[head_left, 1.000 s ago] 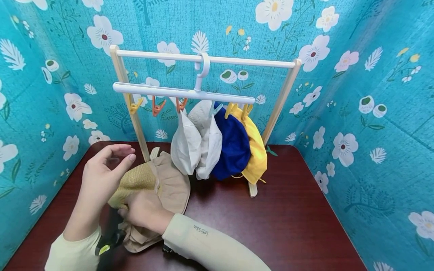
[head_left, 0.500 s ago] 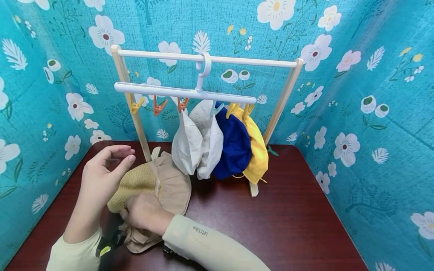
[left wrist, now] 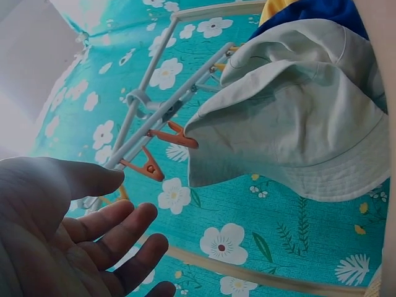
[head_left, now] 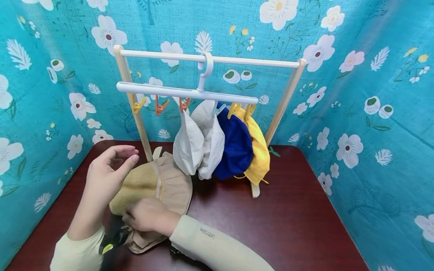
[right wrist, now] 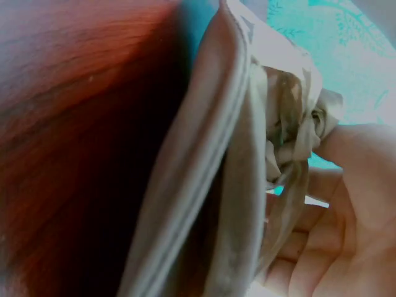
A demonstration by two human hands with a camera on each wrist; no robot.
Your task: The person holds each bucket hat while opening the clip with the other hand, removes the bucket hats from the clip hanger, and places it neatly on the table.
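A sun hat (head_left: 135, 186) with a woven straw crown and a pleated beige brim is tilted over the table at the left, by the rack's foot. My right hand (head_left: 150, 215) is at its near side, fingers curled. In the right wrist view, the thumb and fingers (right wrist: 346, 216) hold the hat's knotted ribbon (right wrist: 303, 127) beside the brim (right wrist: 198, 161). My left hand (head_left: 107, 177) is raised over the hat's left side, fingers loosely bent and holding nothing. In the left wrist view it is near an orange clip (left wrist: 147, 167) that hangs free.
A wooden rack (head_left: 285, 98) carries a white hanger (head_left: 162, 90) with coloured clips. From it hang a pale grey hat (head_left: 190, 143), a blue hat (head_left: 234, 146) and a yellow hat (head_left: 259, 146). Flowered turquoise cloth (head_left: 339, 90) surrounds the dark red table (head_left: 281, 229).
My right hand has slid slightly down from the straw crown toward the near brim. The left hand keeps its pose. The whole head view has shifted a little.
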